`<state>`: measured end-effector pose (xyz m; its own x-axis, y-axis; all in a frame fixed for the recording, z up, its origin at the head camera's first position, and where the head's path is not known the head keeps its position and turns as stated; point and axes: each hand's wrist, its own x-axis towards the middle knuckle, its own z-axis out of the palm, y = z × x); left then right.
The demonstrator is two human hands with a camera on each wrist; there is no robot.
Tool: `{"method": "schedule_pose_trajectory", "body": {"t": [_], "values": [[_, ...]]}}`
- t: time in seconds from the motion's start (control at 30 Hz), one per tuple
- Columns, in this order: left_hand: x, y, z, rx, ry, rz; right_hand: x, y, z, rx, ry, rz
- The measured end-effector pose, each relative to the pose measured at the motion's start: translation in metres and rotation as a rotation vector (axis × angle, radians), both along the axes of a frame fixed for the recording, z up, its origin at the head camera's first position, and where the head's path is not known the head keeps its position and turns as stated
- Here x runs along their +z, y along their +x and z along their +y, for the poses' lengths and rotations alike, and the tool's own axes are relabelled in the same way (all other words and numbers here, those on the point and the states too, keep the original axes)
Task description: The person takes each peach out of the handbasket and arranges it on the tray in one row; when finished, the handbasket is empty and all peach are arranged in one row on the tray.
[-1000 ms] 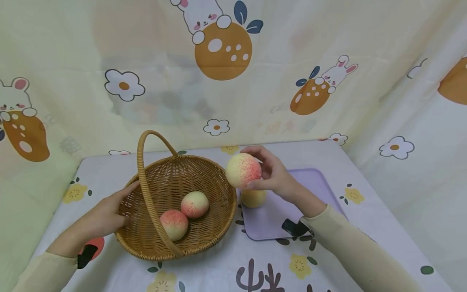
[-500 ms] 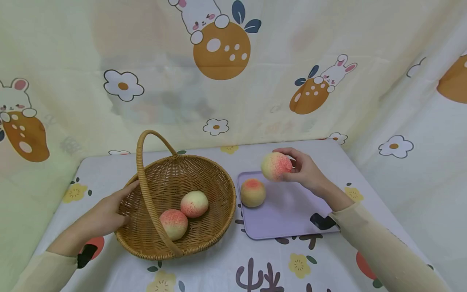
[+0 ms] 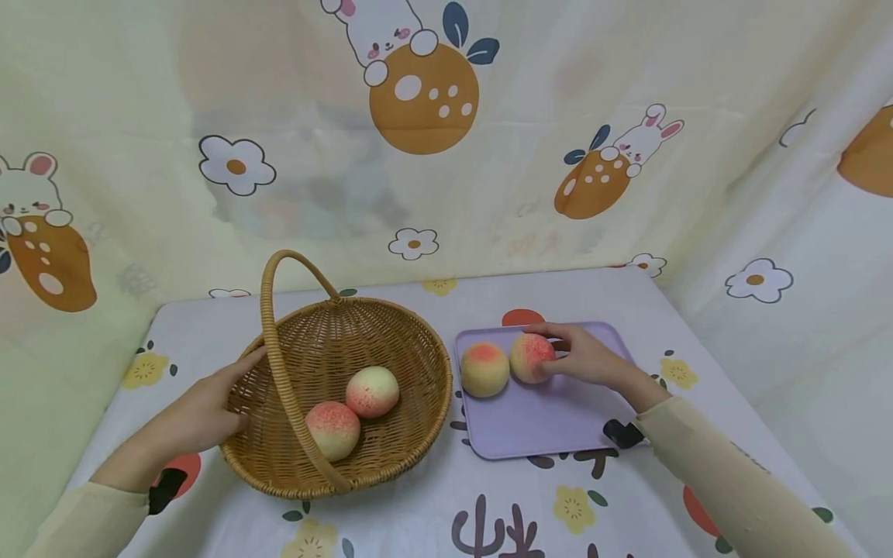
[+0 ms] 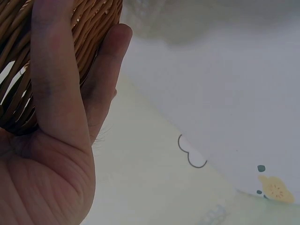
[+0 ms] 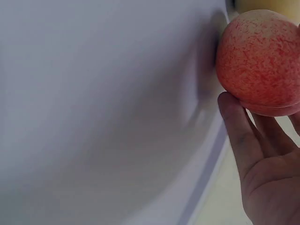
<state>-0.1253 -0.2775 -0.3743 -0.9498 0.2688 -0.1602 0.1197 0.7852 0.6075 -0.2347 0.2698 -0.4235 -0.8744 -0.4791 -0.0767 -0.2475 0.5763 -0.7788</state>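
Observation:
At the head view's left, my left hand (image 3: 197, 412) grips the side of a brown wicker basket (image 3: 408, 353) that has a tall arched handle. Up close in the left wrist view, the fingers (image 4: 58, 84) lie along the woven wall (image 4: 93, 35). Inside the basket sit two pink-and-cream peaches, one nearer (image 3: 332, 431) and one farther (image 3: 373, 391). My right hand (image 3: 584, 358) holds a peach (image 3: 530, 358), reddest on the hand's side, low over a lilac tray (image 3: 537, 422). Another peach (image 3: 484, 370), yellower with a red top, rests on the tray just left of it.
Basket and tray stand side by side on a white tablecloth (image 3: 418, 508) printed with flowers and characters. Behind the table hangs a cream curtain (image 3: 314, 186) with rabbit and flower prints, and more curtain closes in the sides.
My right hand has carried its peach from beside the basket's right rim to the right, then down to the tray beside the yellower peach. The left hand and basket have stayed in place.

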Motion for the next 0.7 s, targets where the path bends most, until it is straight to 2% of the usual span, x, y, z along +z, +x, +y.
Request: {"method": "schedule_pose_trajectory", "body": {"t": [0.17,0.47,0.6,0.7], "values": [[-0.001,-0.001,-0.001,0.004,-0.006,-0.007,0.005,0.0,-0.001,0.051,0.014,0.01],[-0.002,-0.001,-0.002,0.004,0.013,-0.007,0.006,0.002,0.0,0.072,0.089,-0.007],[-0.001,-0.001,-0.001,0.004,0.011,-0.001,0.007,0.003,-0.001,0.081,0.096,-0.023],[-0.001,0.0,-0.001,0.004,0.01,0.0,0.012,0.004,-0.004,0.104,0.091,-0.003]]}}
